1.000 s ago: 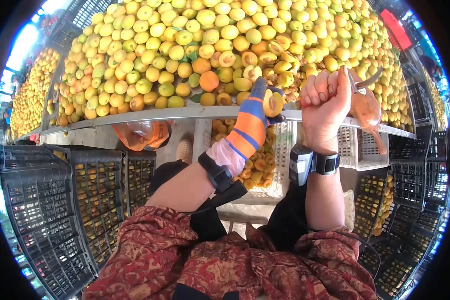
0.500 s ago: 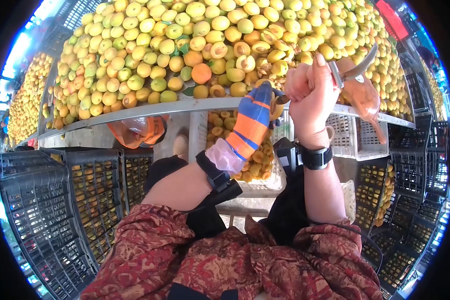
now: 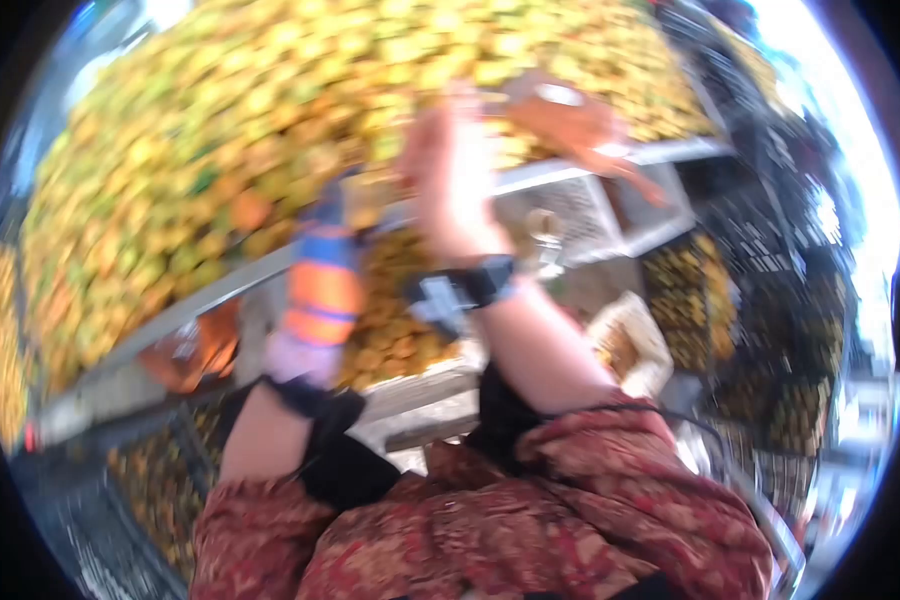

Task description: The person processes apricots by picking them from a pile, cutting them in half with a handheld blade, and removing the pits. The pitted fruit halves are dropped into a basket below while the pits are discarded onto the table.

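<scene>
My left grip point(image 3: 322, 255), in a blue and orange banded glove, and my bare right grip point(image 3: 450, 165) are side by side at the edge of the table point(image 3: 675, 150), too blurred for me to tell whether either is wide, narrow or holding something. Past them the fruit heap point(image 3: 270, 110) spreads across the table, its outlines smeared: bright yellow toward the far side, greener and more orange at the lower left, the rounded fruits packed against one another. On my right, dark crates point(image 3: 770, 210) stand beyond the table's end. Below the edge, between my forearms, lies a second mass of fruit point(image 3: 395, 320), a deeper golden orange than the heap. A brownish-orange plastic thing point(image 3: 570, 115) rests on the heap's right part, its narrow end hanging over the edge. Left of my glove, one strongly orange fruit point(image 3: 251, 210) stands out, a dark green patch point(image 3: 205, 180) near it
</scene>
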`<state>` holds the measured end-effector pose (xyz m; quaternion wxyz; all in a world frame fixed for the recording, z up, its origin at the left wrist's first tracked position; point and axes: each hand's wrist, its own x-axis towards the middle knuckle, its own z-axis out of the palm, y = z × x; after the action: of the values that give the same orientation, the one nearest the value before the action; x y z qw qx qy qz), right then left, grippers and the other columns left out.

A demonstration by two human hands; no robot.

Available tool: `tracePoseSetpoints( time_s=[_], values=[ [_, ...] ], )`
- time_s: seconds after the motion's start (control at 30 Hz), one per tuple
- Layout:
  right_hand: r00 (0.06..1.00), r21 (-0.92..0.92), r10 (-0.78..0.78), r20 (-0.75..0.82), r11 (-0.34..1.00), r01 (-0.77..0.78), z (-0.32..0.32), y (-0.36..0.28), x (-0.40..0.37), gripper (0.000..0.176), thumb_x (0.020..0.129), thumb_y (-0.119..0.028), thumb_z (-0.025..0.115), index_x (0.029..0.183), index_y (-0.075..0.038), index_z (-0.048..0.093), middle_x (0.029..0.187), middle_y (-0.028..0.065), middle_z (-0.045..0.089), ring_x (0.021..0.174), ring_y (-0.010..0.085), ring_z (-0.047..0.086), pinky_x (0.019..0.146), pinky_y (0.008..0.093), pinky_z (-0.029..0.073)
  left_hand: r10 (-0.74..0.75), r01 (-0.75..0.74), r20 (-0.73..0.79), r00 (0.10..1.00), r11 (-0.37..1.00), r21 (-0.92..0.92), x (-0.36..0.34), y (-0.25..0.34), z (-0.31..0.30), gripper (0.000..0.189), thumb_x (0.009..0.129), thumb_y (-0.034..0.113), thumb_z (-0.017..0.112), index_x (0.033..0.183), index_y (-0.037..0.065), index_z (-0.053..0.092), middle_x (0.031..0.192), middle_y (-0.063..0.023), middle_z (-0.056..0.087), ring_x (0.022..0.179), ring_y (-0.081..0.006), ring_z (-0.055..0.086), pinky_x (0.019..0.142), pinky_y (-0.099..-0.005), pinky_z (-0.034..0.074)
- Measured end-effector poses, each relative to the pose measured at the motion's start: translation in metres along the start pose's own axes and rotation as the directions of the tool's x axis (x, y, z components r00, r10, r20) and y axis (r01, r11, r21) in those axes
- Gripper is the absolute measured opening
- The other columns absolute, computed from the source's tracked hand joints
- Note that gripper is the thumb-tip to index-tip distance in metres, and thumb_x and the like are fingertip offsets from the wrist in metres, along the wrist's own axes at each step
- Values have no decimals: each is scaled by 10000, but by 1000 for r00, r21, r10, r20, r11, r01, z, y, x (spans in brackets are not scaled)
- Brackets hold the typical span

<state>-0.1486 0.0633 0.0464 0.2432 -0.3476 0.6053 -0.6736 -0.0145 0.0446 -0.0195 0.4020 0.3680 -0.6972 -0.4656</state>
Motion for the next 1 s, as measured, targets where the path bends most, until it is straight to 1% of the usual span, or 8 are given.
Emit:
tracePoseSetpoints(
  time_s=[0.03,0.17,0.3,0.6,0.63,0.67,0.7,1.0],
  values=[
    [990,179,141,19,973,-142,4,-3,0,589,927,-499,363,524,-76,443,446,36,430,400,124,410,398,269,320,-418,412,158,895,635,-654,10,5,-3,324,898,319,478,1067,58,565,903,-80,625,782,-222,604,679,-301,497],
    [936,695,310,168,636,-336,13,-7,-3,436,901,-425,482,606,-149,317,473,-33,298,376,82,276,350,242,217,-558,554,314,768,334,-762,10,22,-10,304,926,350,452,1063,103,564,947,-27,610,818,-130,556,665,-308,471],
    [923,706,354,152,615,-352,11,-11,0,425,897,-422,490,614,-163,307,476,-47,277,372,69,248,347,231,187,-212,315,236,948,714,-625,6,10,-4,393,933,407,419,1112,67,504,989,-87,597,866,-191,566,727,-337,488],
    [962,586,259,87,768,-260,1,-5,4,562,874,-559,420,511,-133,371,403,14,326,320,140,329,311,280,246,-551,556,392,737,163,-815,12,19,-8,519,882,520,448,913,12,554,778,-133,597,759,-271,607,714,-416,511],
    [981,581,176,80,791,-189,0,-3,6,567,873,-552,428,490,-139,370,391,12,318,322,137,313,319,281,232,-498,563,381,779,286,-776,6,19,-10,459,887,503,461,949,61,567,834,-97,612,759,-255,597,691,-410,509],
    [978,630,163,128,748,-208,-1,3,9,551,872,-546,433,503,-144,360,410,-4,306,345,121,284,342,271,195,-90,145,189,978,941,-306,3,-27,-6,434,901,481,446,914,64,565,782,-93,607,691,-248,592,664,-405,517],
    [967,667,212,144,701,-253,-1,2,11,518,883,-516,442,529,-153,335,443,-28,265,383,107,241,370,267,156,-443,594,458,771,238,-769,6,7,-7,425,890,490,461,870,79,567,721,-82,598,600,-231,573,603,-374,520],
    [962,708,-15,272,680,-190,11,-17,-6,443,935,-370,442,594,-140,279,481,-38,211,419,75,164,387,245,132,-501,562,376,779,293,-774,-1,25,0,326,869,447,520,845,122,530,667,-28,560,463,-119,486,364,-236,381]
  ],
)
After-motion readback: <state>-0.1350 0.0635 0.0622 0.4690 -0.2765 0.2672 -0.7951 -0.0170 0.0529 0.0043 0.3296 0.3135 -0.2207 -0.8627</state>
